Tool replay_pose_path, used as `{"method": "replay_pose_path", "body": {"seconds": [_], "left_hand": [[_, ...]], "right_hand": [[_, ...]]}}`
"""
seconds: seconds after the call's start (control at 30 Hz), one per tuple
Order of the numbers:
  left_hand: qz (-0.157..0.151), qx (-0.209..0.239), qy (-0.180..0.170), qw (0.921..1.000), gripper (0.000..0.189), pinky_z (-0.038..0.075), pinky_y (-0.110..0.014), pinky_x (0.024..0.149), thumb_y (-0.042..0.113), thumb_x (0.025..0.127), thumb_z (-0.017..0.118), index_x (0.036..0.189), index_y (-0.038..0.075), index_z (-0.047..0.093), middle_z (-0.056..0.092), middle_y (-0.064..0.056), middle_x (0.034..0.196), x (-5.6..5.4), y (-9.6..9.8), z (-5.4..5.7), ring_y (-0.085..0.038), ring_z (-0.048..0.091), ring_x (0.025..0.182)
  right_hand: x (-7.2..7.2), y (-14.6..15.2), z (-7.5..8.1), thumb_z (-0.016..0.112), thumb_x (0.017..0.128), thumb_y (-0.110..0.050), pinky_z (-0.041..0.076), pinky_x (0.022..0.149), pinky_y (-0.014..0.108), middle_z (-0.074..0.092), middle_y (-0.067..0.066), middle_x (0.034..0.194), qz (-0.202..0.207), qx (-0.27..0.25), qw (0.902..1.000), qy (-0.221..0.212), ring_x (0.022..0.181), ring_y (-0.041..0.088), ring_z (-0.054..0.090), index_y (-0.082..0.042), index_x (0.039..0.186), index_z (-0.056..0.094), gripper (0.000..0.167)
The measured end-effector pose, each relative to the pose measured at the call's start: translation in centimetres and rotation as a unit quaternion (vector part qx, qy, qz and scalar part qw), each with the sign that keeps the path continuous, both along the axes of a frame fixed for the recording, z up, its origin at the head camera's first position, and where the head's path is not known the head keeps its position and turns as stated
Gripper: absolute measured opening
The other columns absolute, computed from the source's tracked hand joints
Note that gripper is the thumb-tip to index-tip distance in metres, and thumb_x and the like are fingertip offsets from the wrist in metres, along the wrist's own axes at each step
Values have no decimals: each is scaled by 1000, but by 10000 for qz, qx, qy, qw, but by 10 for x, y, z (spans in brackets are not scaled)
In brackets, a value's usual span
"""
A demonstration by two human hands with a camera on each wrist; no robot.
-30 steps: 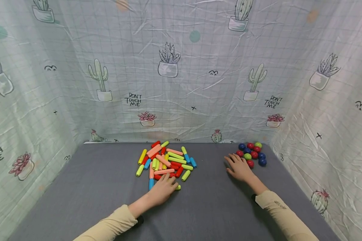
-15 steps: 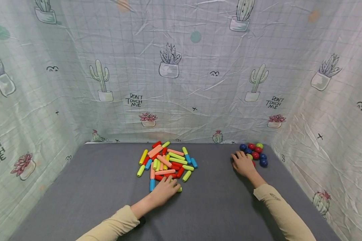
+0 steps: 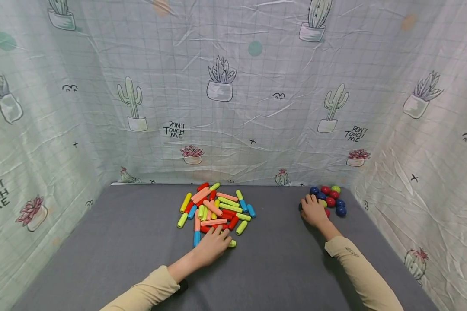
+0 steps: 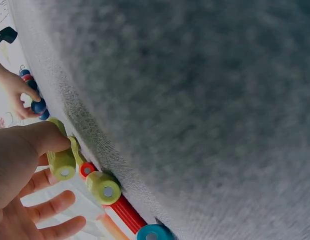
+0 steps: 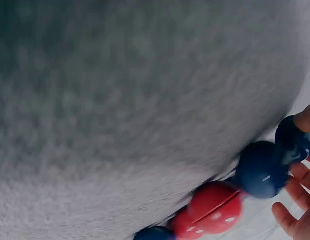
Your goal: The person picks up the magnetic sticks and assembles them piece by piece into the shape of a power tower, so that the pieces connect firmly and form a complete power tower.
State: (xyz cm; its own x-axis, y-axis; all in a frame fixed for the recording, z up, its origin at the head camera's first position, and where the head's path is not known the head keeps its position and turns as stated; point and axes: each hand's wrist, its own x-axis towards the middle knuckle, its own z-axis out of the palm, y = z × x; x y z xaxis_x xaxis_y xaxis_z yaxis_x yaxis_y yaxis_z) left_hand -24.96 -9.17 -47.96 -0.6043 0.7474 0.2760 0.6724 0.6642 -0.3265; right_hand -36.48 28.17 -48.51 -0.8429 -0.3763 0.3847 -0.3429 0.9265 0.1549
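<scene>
And here at the near edge of the multicoloured stick pile [image 3: 230,208], a lime stick [image 4: 64,162] is pinched between thumb and finger of the left hand [image 3: 212,247], its lower fingers spread loosely. Over on the right, a dark blue ball [image 5: 290,136] is gripped by the right hand [image 3: 314,211], beside the ball cluster [image 3: 331,202] towards the grey table's [image 3: 272,259] far right corner; whether it is lifted cannot be told.

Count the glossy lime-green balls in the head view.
2 visible: the rear lime-green ball at the back right of the ball cluster, and the nearer lime-green ball partly covered by the right hand. More may be hidden under it.
</scene>
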Motion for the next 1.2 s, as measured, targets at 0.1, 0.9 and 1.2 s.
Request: {"method": "replay_pose_path", "body": {"seconds": [0.1, 0.9, 1.2], "left_hand": [[44, 64, 59, 10000, 22, 45, -32, 72, 26, 79, 66, 96, 15, 58, 55, -2, 95, 0, 1, 1, -19, 46, 88], [-102, 694, 662, 9953, 23, 40, -29, 70, 30, 82, 62, 99, 16, 54, 55, 0, 86, -6, 28, 9, -17, 47, 78], [-223, 567, 561, 9966, 21, 40, -28, 65, 29, 80, 63, 95, 17, 55, 56, 0, 84, -3, 28, 8, -16, 48, 77]], "right_hand": [[6, -13, 2, 68, 75, -17, 38, 72, 48, 49, 17, 93, 213, 8, 9998, 66, 90, 34, 44, 1, 96, 56, 31], [84, -125, 24, 61, 82, -38, 41, 74, 33, 54, -1, 99, 2429, 435, 9685, 346, 88, 15, 48, -15, 109, 56, 36], [96, -132, 24, 63, 78, -42, 40, 72, 31, 56, -2, 95, 2605, 442, 9643, 168, 85, 14, 49, -15, 105, 58, 38]]}}
